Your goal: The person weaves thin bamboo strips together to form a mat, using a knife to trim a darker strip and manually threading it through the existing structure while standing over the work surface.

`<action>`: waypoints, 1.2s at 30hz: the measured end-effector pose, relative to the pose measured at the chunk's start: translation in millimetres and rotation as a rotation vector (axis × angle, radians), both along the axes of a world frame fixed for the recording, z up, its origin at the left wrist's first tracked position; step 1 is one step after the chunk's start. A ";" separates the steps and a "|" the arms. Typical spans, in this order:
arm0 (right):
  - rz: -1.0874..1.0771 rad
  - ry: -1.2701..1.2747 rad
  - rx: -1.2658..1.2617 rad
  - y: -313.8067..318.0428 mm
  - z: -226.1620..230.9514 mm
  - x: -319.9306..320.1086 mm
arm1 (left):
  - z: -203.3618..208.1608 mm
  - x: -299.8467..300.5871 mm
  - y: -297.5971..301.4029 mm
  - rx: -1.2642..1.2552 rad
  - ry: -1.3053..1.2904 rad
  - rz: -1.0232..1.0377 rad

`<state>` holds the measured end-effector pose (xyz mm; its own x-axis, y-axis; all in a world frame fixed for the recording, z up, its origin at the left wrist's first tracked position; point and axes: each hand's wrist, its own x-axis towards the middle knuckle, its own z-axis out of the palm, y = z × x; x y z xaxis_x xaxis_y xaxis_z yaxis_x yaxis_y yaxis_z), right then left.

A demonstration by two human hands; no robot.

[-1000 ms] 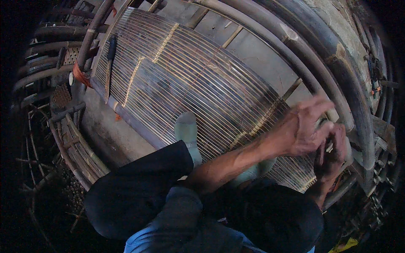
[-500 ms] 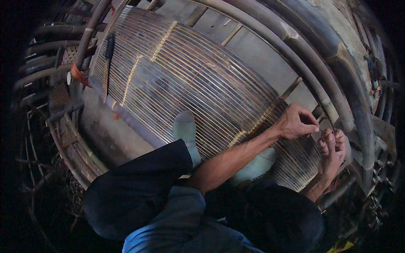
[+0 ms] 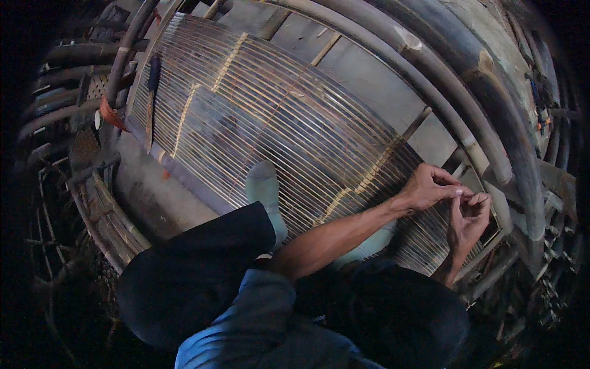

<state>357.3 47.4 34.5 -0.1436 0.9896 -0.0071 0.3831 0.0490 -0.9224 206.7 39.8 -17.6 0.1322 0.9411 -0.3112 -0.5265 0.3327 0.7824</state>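
A slatted panel (image 3: 289, 138) of thin, pale strips, bound by crosswise rows of lashing, lies under my feet and stretches off to the upper left. At its right end, my left hand (image 3: 430, 187) is pinched, thumb and forefinger together. Its fingertips meet those of my right hand (image 3: 470, 221), whose fingers are curled and pinched too. Whatever sits between the fingertips is too small to make out. Both hands are held over the panel's edge, close to the bamboo frame pole (image 3: 473, 154).
Thick bamboo poles (image 3: 424, 52) curve along the right side. On the panel's far left rests a knife (image 3: 152, 92) with a dark handle. An orange cloth strip (image 3: 112, 115) hangs from the left pole. My feet in pale green socks (image 3: 264, 184) stand on the slats.
My right hand has moved slightly left and down, and my left hand has lowered a little. The fingertips, apart before, now touch. The whole view has shifted slightly.
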 end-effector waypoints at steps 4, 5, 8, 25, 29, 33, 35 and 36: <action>-0.044 0.018 -0.031 -5.2 -8.2 0.1 | 5.9 2.6 -1.0 -0.122 -0.049 0.046; -0.075 0.055 -0.041 -6.7 -7.6 -2.1 | 7.8 2.3 0.4 -0.155 -0.099 0.033; -0.059 0.091 -0.067 -8.3 -6.1 -6.2 | 3.0 2.6 -0.3 -0.131 -0.134 0.083; -0.103 -0.064 -0.194 -3.0 -11.5 13.5 | 11.2 -11.0 2.9 0.278 0.317 0.103; -0.156 -0.083 -0.157 -5.0 -15.4 15.1 | 17.3 -11.7 2.7 0.237 0.439 0.152; -0.124 -0.114 -0.070 -7.5 -22.5 13.6 | 17.7 -12.6 2.0 0.135 0.408 0.176; -0.075 -0.063 -0.010 -7.9 -25.8 15.7 | 18.8 -12.0 4.0 -0.071 0.250 0.161; -0.020 -0.010 0.049 -7.1 -22.6 9.9 | 18.4 -14.4 3.5 -0.071 0.250 0.160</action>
